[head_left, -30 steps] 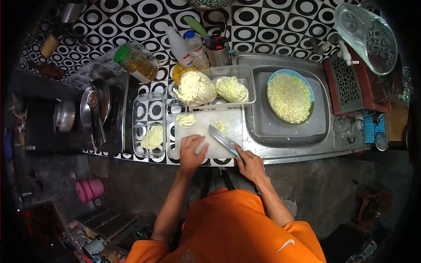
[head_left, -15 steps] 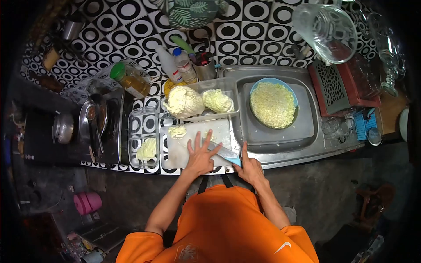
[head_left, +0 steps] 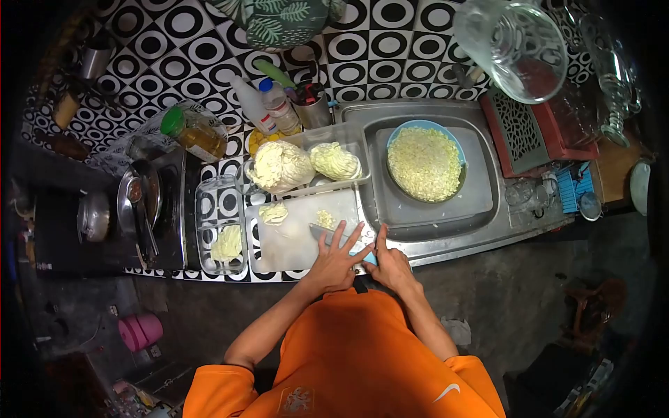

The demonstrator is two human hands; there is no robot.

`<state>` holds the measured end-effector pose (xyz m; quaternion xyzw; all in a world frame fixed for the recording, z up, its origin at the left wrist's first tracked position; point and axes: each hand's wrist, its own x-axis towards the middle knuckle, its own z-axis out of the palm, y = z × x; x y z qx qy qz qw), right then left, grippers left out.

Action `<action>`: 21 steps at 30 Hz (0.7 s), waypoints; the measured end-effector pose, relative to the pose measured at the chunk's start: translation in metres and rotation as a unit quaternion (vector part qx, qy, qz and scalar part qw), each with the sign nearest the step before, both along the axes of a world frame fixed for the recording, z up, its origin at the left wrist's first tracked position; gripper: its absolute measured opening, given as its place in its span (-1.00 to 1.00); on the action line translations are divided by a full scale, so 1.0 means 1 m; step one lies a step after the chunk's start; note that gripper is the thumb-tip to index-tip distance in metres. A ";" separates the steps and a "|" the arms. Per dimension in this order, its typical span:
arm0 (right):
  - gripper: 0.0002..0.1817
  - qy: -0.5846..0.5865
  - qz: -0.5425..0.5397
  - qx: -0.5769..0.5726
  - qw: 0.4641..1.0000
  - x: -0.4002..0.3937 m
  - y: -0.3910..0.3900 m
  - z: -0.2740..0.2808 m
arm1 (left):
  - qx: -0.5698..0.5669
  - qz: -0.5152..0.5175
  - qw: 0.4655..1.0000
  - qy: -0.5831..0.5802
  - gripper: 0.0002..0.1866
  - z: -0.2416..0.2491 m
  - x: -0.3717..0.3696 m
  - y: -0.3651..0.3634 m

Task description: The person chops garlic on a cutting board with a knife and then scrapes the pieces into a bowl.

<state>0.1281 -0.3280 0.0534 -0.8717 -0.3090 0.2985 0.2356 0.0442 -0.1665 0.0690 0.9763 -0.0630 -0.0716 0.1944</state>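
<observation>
A kitchen knife (head_left: 370, 258) with a blue handle lies low over the right side of the white cutting board (head_left: 279, 245). My right hand (head_left: 392, 269) is closed round its handle, the index finger stretched forward. With fingers spread, my left hand (head_left: 333, 263) rests across the blade and hides much of it. Just beyond the blade tip is a small heap of chopped cabbage (head_left: 325, 217). A larger cabbage piece (head_left: 273, 214) sits at the board's far left corner.
Behind the board, a clear tub (head_left: 334, 187) holds two cabbage heads. Left stands a glass dish (head_left: 201, 258) with cabbage leaf (head_left: 227, 243). A blue-rimmed bowl (head_left: 460, 145) full of chopped cabbage sits over the sink (head_left: 488, 230). The stove (head_left: 171, 244) is far left.
My left hand has moved right along the blade, towards the handle. The chopped heap and blade tip now show beyond its fingers. The whole view has shifted slightly.
</observation>
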 end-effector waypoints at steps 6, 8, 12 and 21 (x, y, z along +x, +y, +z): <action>0.03 0.014 0.023 -0.071 0.997 0.010 0.003 0.024 | 0.034 0.128 0.991 0.023 -0.30 -0.012 -0.007 0.036; 0.03 0.013 0.033 -0.073 0.997 0.014 0.000 0.028 | 0.026 0.169 0.985 0.024 -0.30 -0.024 -0.010 0.052; -0.05 0.025 0.006 -0.035 0.999 0.015 -0.011 0.028 | 0.001 0.228 0.973 0.039 -0.29 -0.030 -0.015 0.071; -0.56 0.080 -0.083 0.093 0.989 0.007 -0.013 0.038 | -0.751 0.437 0.495 -0.036 -0.32 -0.024 -0.006 0.052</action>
